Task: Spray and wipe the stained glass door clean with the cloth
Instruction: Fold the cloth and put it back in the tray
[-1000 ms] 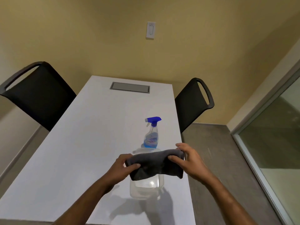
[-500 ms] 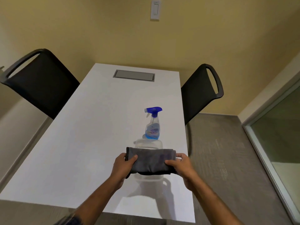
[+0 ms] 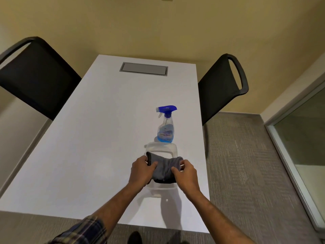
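A grey cloth [image 3: 164,168] is bunched between my hands over a clear plastic container [image 3: 161,147] near the table's front right. My left hand [image 3: 141,170] grips its left end and my right hand [image 3: 184,173] grips its right end. Just beyond the container stands a clear spray bottle [image 3: 165,128] with a blue trigger head and blue liquid at the bottom. The glass door [image 3: 306,143] with its pale frame is at the right edge of the view, partly cut off.
The white table [image 3: 98,138] has a grey cable hatch [image 3: 143,68] at its far end. Black chairs stand at the left [image 3: 33,76] and right [image 3: 221,87]. Grey carpet [image 3: 246,164] lies between table and door.
My hands have drawn closer together, bunching the cloth and lowering it toward the container. The view has tipped further down and back from the table.
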`<state>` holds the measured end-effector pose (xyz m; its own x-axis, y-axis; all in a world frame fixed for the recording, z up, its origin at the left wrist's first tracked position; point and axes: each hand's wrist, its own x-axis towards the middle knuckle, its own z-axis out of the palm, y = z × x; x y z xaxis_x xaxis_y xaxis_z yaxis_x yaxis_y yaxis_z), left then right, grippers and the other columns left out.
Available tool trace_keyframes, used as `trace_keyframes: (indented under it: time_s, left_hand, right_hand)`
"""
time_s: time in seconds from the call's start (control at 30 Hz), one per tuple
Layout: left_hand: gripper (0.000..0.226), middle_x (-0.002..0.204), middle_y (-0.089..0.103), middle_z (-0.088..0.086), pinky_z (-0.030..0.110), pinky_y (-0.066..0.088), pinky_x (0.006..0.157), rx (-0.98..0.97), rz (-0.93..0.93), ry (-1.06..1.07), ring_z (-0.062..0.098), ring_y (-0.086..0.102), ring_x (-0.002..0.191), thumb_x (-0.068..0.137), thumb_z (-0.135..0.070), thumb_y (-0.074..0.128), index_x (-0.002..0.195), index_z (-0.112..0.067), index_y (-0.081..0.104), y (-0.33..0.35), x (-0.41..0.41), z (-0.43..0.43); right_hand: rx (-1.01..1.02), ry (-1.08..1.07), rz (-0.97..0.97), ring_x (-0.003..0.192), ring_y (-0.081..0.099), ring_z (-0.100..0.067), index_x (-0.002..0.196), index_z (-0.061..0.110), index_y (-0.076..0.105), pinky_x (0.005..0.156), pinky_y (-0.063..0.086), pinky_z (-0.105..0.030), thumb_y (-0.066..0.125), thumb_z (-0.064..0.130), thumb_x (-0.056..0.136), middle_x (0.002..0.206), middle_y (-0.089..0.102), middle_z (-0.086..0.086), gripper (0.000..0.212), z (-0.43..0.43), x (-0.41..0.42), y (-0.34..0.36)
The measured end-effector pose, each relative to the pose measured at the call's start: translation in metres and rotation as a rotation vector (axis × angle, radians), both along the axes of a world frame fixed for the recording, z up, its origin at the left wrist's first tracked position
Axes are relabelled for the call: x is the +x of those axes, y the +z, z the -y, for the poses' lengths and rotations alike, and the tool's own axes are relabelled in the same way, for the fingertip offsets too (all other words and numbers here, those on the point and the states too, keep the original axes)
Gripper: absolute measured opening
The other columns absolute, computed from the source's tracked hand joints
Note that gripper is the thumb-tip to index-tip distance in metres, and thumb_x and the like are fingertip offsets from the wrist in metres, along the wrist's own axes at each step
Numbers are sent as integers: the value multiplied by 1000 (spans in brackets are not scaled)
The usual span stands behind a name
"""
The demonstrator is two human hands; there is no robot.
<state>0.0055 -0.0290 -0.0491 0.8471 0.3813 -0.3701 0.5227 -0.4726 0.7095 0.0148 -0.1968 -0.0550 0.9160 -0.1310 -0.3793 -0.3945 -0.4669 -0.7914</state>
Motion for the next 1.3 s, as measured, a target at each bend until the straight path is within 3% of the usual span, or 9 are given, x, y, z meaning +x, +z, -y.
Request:
trace_keyframes:
  time_s: [0.1, 0.23, 0.43, 0.63, 0.77, 0.9, 1.0, 1.13, 1.3]
  left_hand:
    - [32, 92, 69, 9, 25, 43, 68, 65, -25, -24, 20, 59, 80, 92, -33, 73, 100, -3, 68, -6, 2, 3]
    - [31, 89, 74, 12, 29, 43, 68, 152, -67, -68, 25, 63, 78, 92, -34, 71, 94, -3, 70, -12, 3, 4]
    - [26, 99, 76, 17, 34, 54, 79, 109, -108, -82, 32, 72, 94, 92, -23, 72, 101, 1, 72, -20, 10, 7]
    - [35, 122, 72, 15, 34, 54, 93, 80, -138, -91, 31, 69, 111, 94, -15, 68, 126, -3, 62, -26, 11, 11]
    - [33, 126, 70, 18, 39, 56, 102, 78, -198, -124, 32, 68, 114, 101, -20, 59, 131, -4, 61, -25, 13, 10]
    - [24, 112, 75, 8, 32, 58, 91, 207, -160, -235, 24, 71, 98, 99, -27, 63, 117, -11, 66, -15, 11, 2]
    - [15, 92, 75, 2, 34, 60, 86, 275, -48, -216, 20, 69, 83, 98, -32, 64, 98, -17, 67, -7, 23, -4]
    - [36, 112, 77, 2, 22, 52, 85, 157, 124, -137, 13, 69, 92, 97, -34, 69, 129, -18, 67, -10, 60, -7]
    - [63, 162, 44, 3, 36, 42, 116, -56, 166, -178, 23, 48, 144, 101, -24, 63, 158, -19, 35, -27, 112, -4]
  right_hand:
    - [-45, 18, 7, 94, 70, -25, 111, 10, 65, 87, 61, -45, 73, 14, 89, 103, 73, -6, 23, -1, 1, -10]
    - [-136, 74, 21, 93, 70, -22, 112, 13, 64, 80, 60, -35, 75, 20, 89, 98, 70, 0, 26, -2, 4, -21]
    - [-297, 195, 6, 101, 69, -23, 123, 12, 62, 84, 56, -33, 71, 29, 93, 114, 72, -5, 35, -9, 13, -35]
    - [-442, 302, -10, 100, 69, -23, 118, 13, 66, 89, 56, -33, 63, 26, 95, 113, 74, -6, 26, -15, 18, -44]
    - [-462, 326, -7, 93, 69, -22, 109, 13, 68, 83, 57, -33, 64, 24, 93, 105, 75, -5, 19, -12, 23, -47]
    - [-535, 357, 57, 91, 68, -19, 105, 17, 68, 81, 57, -31, 63, 29, 96, 101, 74, -1, 16, -6, 34, -42]
    - [-426, 244, 175, 102, 65, -20, 116, 18, 64, 85, 55, -34, 66, 28, 95, 107, 69, 1, 24, -4, 52, -36]
    - [-187, 127, 233, 128, 54, -21, 144, 18, 49, 104, 51, -43, 73, 26, 94, 139, 59, -1, 56, -10, 89, -31]
    - [8, 109, 210, 141, 47, -26, 154, 21, 38, 114, 46, -48, 77, 27, 92, 159, 44, -2, 73, -22, 146, -37]
